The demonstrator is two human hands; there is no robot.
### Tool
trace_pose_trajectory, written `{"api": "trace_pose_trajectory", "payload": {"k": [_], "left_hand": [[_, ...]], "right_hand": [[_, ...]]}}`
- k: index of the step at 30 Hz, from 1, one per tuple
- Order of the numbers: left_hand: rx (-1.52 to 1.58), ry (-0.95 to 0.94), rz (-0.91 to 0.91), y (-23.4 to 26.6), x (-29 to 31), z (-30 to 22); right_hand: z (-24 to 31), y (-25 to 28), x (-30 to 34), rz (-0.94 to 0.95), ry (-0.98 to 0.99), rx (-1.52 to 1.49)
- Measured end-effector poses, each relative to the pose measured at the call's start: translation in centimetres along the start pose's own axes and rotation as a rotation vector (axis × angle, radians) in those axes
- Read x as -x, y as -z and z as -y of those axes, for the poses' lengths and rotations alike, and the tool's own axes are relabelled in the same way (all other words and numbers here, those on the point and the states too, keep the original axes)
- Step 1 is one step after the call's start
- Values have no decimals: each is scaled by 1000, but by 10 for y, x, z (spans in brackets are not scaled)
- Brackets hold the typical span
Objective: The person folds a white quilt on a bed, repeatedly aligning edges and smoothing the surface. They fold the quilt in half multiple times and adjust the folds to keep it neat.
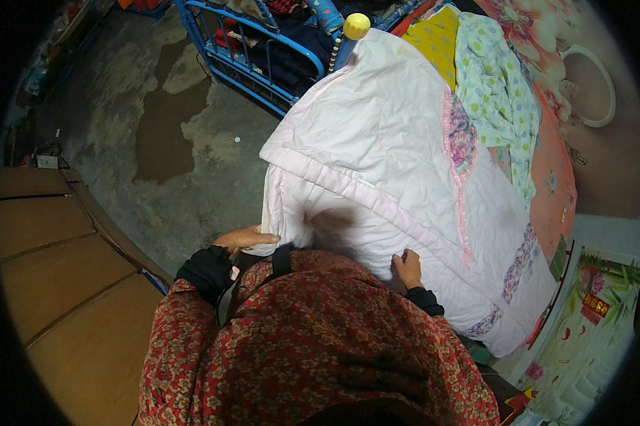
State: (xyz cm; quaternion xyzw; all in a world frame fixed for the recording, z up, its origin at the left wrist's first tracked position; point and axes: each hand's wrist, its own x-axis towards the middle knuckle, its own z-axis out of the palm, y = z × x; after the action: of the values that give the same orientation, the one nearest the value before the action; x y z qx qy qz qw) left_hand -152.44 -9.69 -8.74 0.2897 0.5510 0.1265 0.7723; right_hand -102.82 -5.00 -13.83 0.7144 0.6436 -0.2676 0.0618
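1. At far left, brown panels [61, 255], then stained grey floor [224, 156] up to the bedding.
2. At the near left edge of the white quilt [391, 106], left hand [245, 238]: fingers apparently grasping the margin, though partly hidden, so judged rather than fully seen.
3. Beyond, at the top, blue metal frame [252, 72] with a yellow knob [356, 26], close to the quilt's far edge; liable to snag loose cloth.
4. Across the middle, quilt spread wide from the red floral garment [299, 319] almost to the knob, crossed by a pale pink band. Soft, padded and limp by the look of it; probably light at any one edge, yet bulky as a whole. Not fragile, hardly slippery, prone to sag and crease between two grips.
5. Along the hem, best gripped with hands well apart, taking a full handful of padding rather than a pinch of cover.
6. Farther right, on the quilt's near part, right hand [407, 268]: fingers curled against the fabric; cannot tell whether clenched on a fold or merely resting.
7. Toward far right, yellow cloth [437, 42] and green-dotted cloth [490, 92] beside the quilt, apt to drag along if caught.
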Motion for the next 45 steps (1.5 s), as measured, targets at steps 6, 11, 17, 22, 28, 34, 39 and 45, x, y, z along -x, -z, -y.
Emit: {"api": "trace_pose_trajectory", "payload": {"k": [6, 11, 17, 22, 28, 34, 39, 45], "left_hand": [[-189, -99, 43, -2, -13, -30], [78, -330, 117, -27, -24, -98], [867, -331, 121, -76, -71, -166], [1137, -84, 204, -91, -90, -186], [1178, -112, 184, -99, -98, -194], [1234, -168, 159, -111, -98, -191], [1272, -186, 223, -118, -102, -186], [1140, -436, 370, -126, -115, -169]], "right_hand": [[3, 8, 0, -61, 7, -115], [52, 27, 6, -265, 138, -451], [129, 76, 8, -104, 352, -774], [164, 74, 23, -92, 564, -560], [189, 70, 26, -281, 642, -315], [210, 83, 17, -312, 737, -372], [214, 87, 27, -363, 743, -575], [211, 77, 8, -304, 560, -707]]}}
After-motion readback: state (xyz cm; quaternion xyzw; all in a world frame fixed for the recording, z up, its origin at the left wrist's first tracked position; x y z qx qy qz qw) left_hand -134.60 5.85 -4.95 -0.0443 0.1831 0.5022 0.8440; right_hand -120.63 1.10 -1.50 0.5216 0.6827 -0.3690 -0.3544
